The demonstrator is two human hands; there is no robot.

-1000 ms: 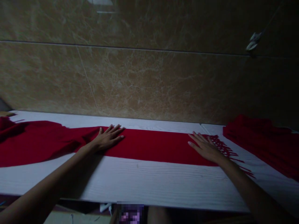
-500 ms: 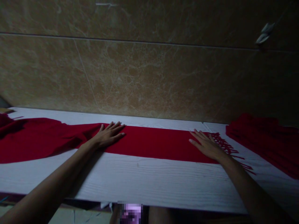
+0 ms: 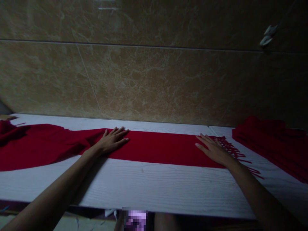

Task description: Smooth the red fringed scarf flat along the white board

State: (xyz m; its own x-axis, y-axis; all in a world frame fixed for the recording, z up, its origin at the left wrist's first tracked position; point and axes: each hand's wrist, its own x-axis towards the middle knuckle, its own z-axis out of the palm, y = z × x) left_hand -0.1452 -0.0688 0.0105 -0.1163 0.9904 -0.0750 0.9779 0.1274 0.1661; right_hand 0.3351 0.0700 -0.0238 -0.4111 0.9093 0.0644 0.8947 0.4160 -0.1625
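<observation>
A long red scarf (image 3: 158, 147) lies across the pale wood-grain table (image 3: 154, 186). Between my hands it is flat and smooth; left of them it spreads wider and is rumpled. Its knotted fringe (image 3: 234, 152) fans out at the right end. My left hand (image 3: 112, 140) rests on the cloth with fingers spread, at the border of the rumpled and smooth parts. Near the fringe, my right hand (image 3: 211, 149) lies flat on the scarf, fingers stretched toward the far edge. Neither hand grips anything.
More folded red cloth (image 3: 271, 141) is piled at the table's right end. A brown marbled tile wall (image 3: 144, 80) rises right behind the table. A small pale object on a cord (image 3: 268, 36) hangs at the upper right. Below the near edge, a white item (image 3: 110, 212) shows.
Both hands stay in nearly the same place on the scarf, and the cloth looks the same. Only the camera view has shifted slightly.
</observation>
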